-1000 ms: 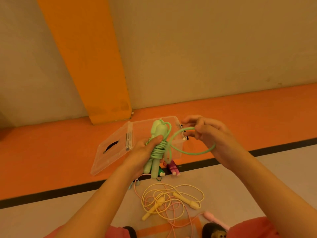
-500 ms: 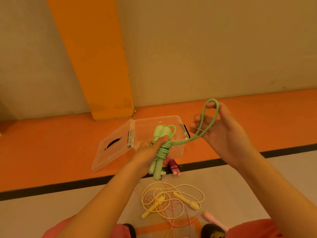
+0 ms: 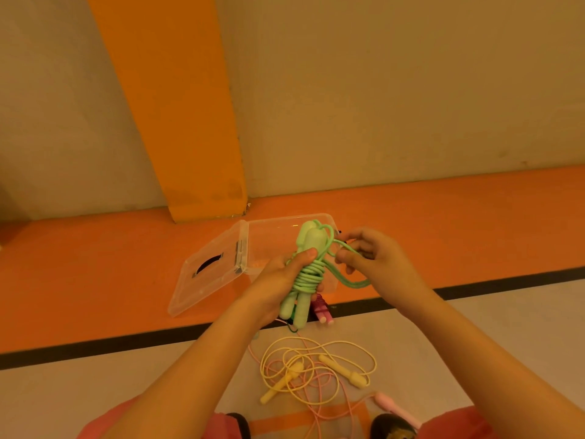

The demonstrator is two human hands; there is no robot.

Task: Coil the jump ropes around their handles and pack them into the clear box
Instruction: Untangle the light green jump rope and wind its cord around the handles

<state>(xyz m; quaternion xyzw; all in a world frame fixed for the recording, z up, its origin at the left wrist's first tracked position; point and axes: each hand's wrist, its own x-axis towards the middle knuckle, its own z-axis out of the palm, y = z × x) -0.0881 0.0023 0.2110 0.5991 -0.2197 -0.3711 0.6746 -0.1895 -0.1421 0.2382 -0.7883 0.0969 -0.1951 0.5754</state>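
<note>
L hand (image 3: 275, 278) grips the green jump rope (image 3: 308, 275) around its paired handles, thumb pressed over the coils. R hand (image 3: 380, 261), fingers curled, pinches the last free loop just beside the bundle. Half a sec ago that hand was raised high w/ the loop stretched upward; it has now dropped back close to the handles, slack hanging in a short bight below it. Likely one more turn going on: first rope nearly wound, not yet packed.

Cord looks smooth, rubbery, tube-like; handles matte, rounded, bulb-ended. On the far side the clear box (image 3: 275, 221) sits open on the orange strip, thin see-through plastic, its lid (image 3: 202, 286) flopped to the left. Nearer, on grey floor, the yellow rope (image 3: 345, 372) and pink rope (image 3: 389, 402) lie tangled, uncoiled.
</note>
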